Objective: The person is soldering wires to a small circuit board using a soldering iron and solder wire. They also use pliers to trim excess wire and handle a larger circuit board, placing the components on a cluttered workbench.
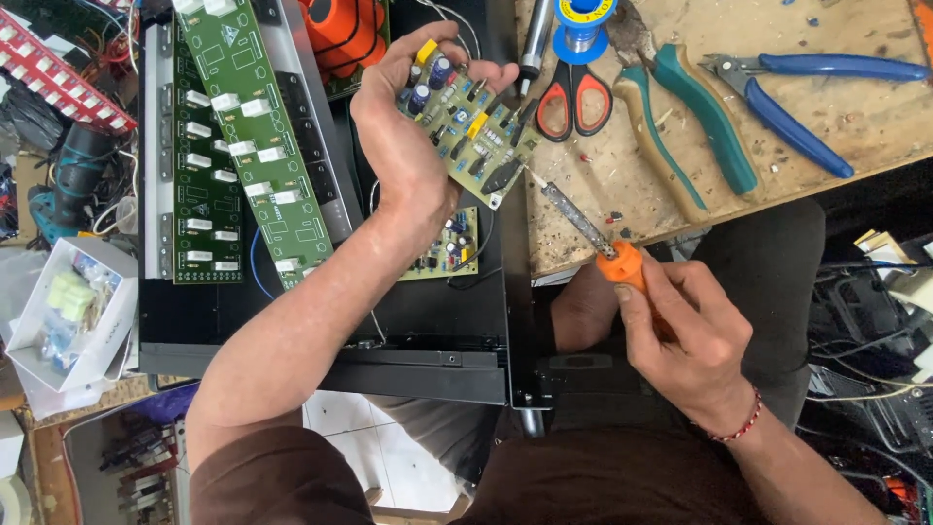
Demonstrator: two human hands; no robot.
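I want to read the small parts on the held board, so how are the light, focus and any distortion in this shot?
Head view: soft, even daylight with faint shadows and no harsh glare; the circuit board in the left hand and the soldering iron in the right hand look sharp; straight edges bow slightly toward the frame's borders.

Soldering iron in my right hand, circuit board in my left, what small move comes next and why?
Probably ease the soldering iron tip a little closer: it points at the lower edge of the circuit board that the left hand tilts toward it, and the right hand grips the orange handle.
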